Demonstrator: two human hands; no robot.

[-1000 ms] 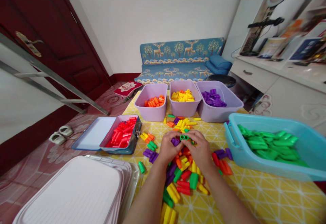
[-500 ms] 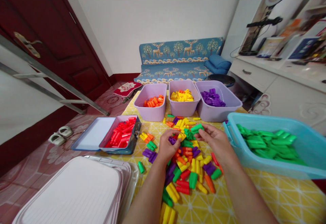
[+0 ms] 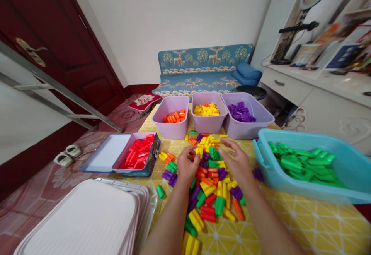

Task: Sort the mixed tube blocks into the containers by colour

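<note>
A pile of bullet-shaped plastic building blocks (image 3: 211, 173) in yellow, green, purple, orange and red is spread across the table. Over the left of its far part, my left hand (image 3: 187, 164) pinches a yellow block (image 3: 199, 152) between thumb and fingers. My right hand (image 3: 237, 164) hovers at the pile's right side, thumb and fingers apart, with no block visible in it. Close to its fingertips lies a green block (image 3: 214, 154); I cannot tell whether they touch. A purple block (image 3: 257, 174) is partly visible between my right hand and the blue bin.
Lilac bins hold orange (image 3: 153, 121), yellow (image 3: 210, 124) and purple blocks (image 3: 242, 131) at the back. A blue bin (image 3: 307, 137) of green blocks stands right. Left are an open tin (image 3: 139, 173) of red blocks and stacked white lids (image 3: 81, 216).
The green block that my right hand held is out of it, and its fingers have spread. My left hand has shifted slightly left with the yellow block.
</note>
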